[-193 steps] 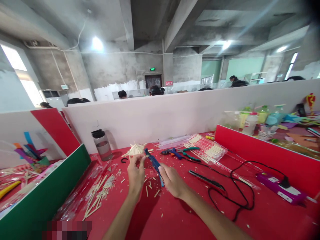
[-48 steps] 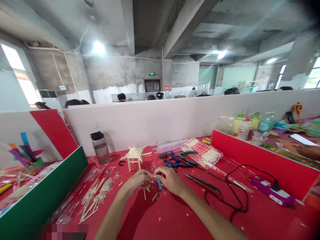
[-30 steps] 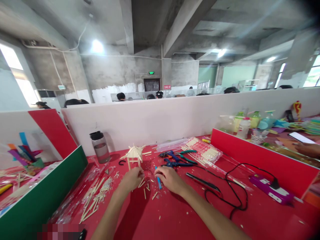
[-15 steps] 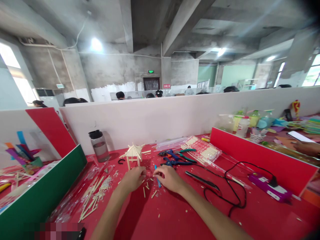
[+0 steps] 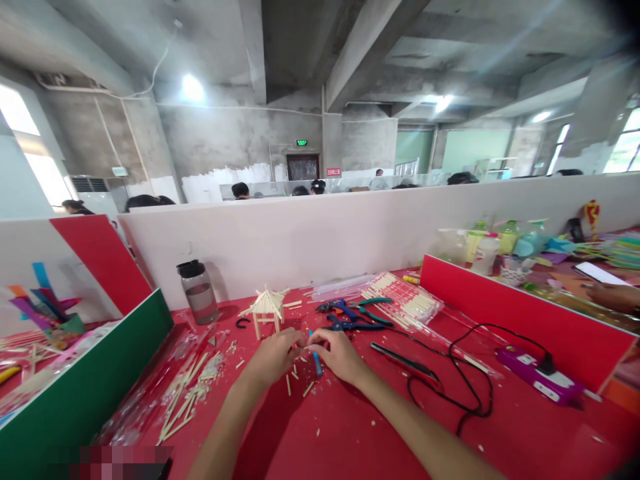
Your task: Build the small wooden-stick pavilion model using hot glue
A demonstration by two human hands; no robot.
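Note:
My left hand [image 5: 273, 357] and my right hand [image 5: 337, 353] meet fingertip to fingertip low over the red table [image 5: 350, 427], both pinched around something small that I cannot make out. A blue tool [image 5: 316, 360] lies on the table under my right hand's fingers. Short wooden stick pieces [image 5: 295, 383] are scattered below the hands. A small stick-built pavilion [image 5: 267, 308] stands upright just behind my left hand.
Blue pliers [image 5: 345, 319] and green-handled cutters [image 5: 373, 308] lie behind the hands. A stick packet [image 5: 405, 300], black cable [image 5: 465, 393], purple power strip [image 5: 543, 375], water bottle [image 5: 197, 292] and loose sticks [image 5: 193, 393] surround them. A person's hand [image 5: 613, 297] holds a phone at far right.
The pavilion, held in my left hand earlier, now stands on the table. Both hands dropped to the table and their fingertips have closed together over the stick pieces.

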